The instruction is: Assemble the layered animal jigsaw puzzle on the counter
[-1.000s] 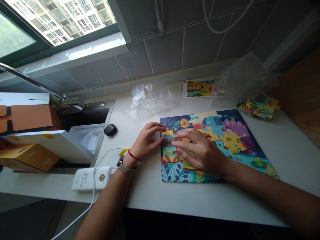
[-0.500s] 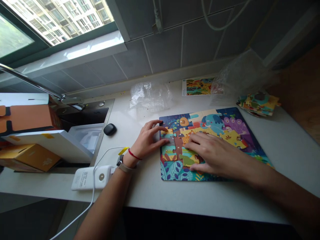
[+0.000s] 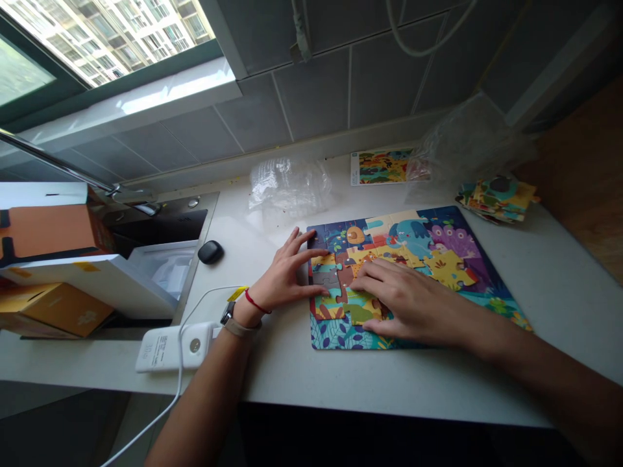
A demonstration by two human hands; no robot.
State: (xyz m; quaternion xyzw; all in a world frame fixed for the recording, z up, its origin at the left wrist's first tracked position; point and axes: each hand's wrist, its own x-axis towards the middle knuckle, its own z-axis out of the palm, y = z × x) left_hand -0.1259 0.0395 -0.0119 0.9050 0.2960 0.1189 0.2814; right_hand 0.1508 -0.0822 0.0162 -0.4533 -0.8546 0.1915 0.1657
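Note:
A colourful animal jigsaw puzzle (image 3: 413, 240) lies on the white counter, partly put together in its dark-edged tray (image 3: 326, 338). My left hand (image 3: 287, 272) rests at the tray's left edge with fingers spread. Its index finger and thumb touch the pieces of the left column. Over the middle of the puzzle, my right hand (image 3: 403, 301) is bent around a green puzzle piece (image 3: 359, 307), with thumb below and fingers above. That piece sits against the left column. My right palm hides part of the puzzle's lower middle.
A stack of loose pieces (image 3: 501, 198) lies at the right beside a clear plastic bag (image 3: 472, 143). Behind the puzzle are a picture card (image 3: 382, 167) and crumpled plastic (image 3: 287, 185). Leftward are a black oval case (image 3: 211, 251), a white power bank (image 3: 170, 347) with cable, and boxes (image 3: 53, 227) over the sink.
My right hand has slid the green piece slightly left, narrowing the gap to the left column. The fingers of my left hand have spread wider, and its thumb has moved lower.

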